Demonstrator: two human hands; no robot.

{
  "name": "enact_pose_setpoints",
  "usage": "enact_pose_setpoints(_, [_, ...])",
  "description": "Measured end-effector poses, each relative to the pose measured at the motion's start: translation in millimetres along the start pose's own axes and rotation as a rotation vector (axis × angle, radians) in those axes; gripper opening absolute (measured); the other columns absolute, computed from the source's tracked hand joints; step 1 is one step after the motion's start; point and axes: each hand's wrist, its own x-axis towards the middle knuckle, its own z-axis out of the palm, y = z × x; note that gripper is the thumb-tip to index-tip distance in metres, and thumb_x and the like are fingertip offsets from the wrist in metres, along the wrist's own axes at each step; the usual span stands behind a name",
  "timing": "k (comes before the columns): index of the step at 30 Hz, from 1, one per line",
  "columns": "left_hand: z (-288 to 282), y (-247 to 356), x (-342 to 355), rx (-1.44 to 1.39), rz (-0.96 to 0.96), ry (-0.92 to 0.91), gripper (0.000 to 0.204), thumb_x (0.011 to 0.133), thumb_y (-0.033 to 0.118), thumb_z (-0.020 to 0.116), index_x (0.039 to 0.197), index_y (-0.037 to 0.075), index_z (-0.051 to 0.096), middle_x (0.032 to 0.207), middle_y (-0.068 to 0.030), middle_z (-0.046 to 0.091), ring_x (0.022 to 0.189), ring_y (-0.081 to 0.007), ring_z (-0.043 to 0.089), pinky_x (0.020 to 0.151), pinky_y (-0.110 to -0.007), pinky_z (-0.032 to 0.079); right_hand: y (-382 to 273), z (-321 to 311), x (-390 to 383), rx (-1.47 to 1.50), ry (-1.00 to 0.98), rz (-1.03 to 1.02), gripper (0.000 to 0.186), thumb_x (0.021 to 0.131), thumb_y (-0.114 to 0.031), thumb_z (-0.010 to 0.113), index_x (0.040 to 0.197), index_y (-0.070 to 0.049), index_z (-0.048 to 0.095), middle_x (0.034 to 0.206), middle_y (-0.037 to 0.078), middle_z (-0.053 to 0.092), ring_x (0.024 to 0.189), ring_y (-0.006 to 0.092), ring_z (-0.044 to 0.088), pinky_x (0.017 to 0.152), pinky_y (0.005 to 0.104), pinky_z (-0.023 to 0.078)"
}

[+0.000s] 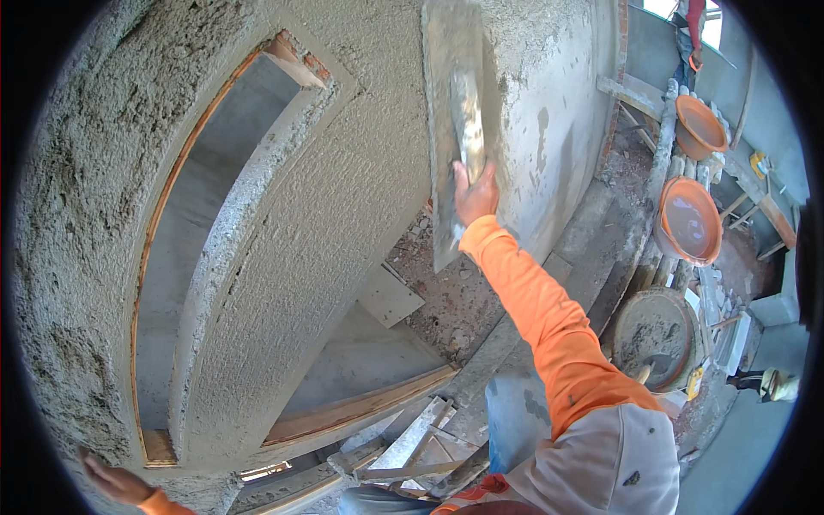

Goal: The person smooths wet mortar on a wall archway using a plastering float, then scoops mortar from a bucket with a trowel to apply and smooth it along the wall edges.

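Note:
My right hand (476,190) grips the worn handle of a long metal plastering float (446,112), which is upright against the upper wall at the edge where grey render meets a paler, patchy surface (554,112). My left hand (116,476) is low at the left edge, fingers apart and holding nothing, near the rough plastered wall (77,283). Between my hands stands a stretch of textured render with a narrow framed opening (219,146), edged in wood and rough plaster.
Below are rubble and planks (412,442). On the right, a pole scaffold carries two orange tubs (687,221) and a round mortar pan (648,330). Another person (691,39) stands at the top right by a window. A boot (777,386) shows at the right edge.

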Motion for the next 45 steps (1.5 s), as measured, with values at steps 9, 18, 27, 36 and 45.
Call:
enact_pose_setpoints(9, [77.3,-12.4,-68.9,0.117,0.069,-0.889,0.037,0.093,0.023,0.044,0.108,-0.008,0.054,0.103,-0.0190,0.060,0.098,-0.0323,0.057,0.087,-0.036,0.041,-23.0,-12.9,47.7,-0.197,0.014,0.135,0.052,0.080,-0.044,0.058,0.105,-0.001,0.041,0.087,0.026,0.058,0.078,0.0461,0.055,0.067,0.0494,0.044])
enact_pose_setpoints(18, [128.0,-11.2,-99.0,-0.089,-0.233,-1.085,0.063,0.091,0.047,0.041,0.121,-0.008,0.046,0.123,-0.0214,0.050,0.117,-0.0283,0.045,0.099,-0.031,0.031,23.6,-76.2,-101.1,-0.033,-0.192,0.508,0.054,0.081,-0.040,0.060,0.112,0.000,0.043,0.093,0.028,0.058,0.088,0.0429,0.058,0.075,0.0438,0.045])
enact_pose_setpoints(27, [178.6,-40.0,-92.6,-0.194,-0.345,-1.287,0.087,0.082,0.068,0.033,0.126,-0.006,0.042,0.128,-0.0188,0.045,0.123,-0.0269,0.040,0.103,-0.031,0.027,76.3,-335.9,75.8,-0.044,0.093,0.648,0.063,0.081,-0.051,0.055,0.090,0.012,0.054,0.068,0.018,0.058,0.061,0.0264,0.062,0.052,0.0351,0.049])
enact_pose_setpoints(36, [252.2,-75.0,-126.8,-0.366,-0.530,-1.482,0.089,0.082,0.069,0.029,0.134,-0.003,0.030,0.139,-0.0152,0.032,0.130,-0.0251,0.028,0.106,-0.028,0.018,117.0,-589.3,168.8,-1.299,-0.407,0.267,0.063,0.080,-0.050,0.052,0.105,0.008,0.054,0.094,0.026,0.061,0.089,0.0362,0.061,0.079,0.0406,0.047])
enact_pose_setpoints(45, [227.1,-103.3,-112.2,-0.350,-0.488,-1.351,0.085,0.082,0.068,0.031,0.139,0.004,0.024,0.143,-0.0100,0.025,0.132,-0.0222,0.021,0.107,-0.030,0.012,120.5,-493.1,138.2,-1.277,-0.520,0.357,0.070,0.074,-0.046,0.062,0.125,-0.003,0.041,0.110,0.023,0.057,0.102,0.0364,0.055,0.088,0.0406,0.043])
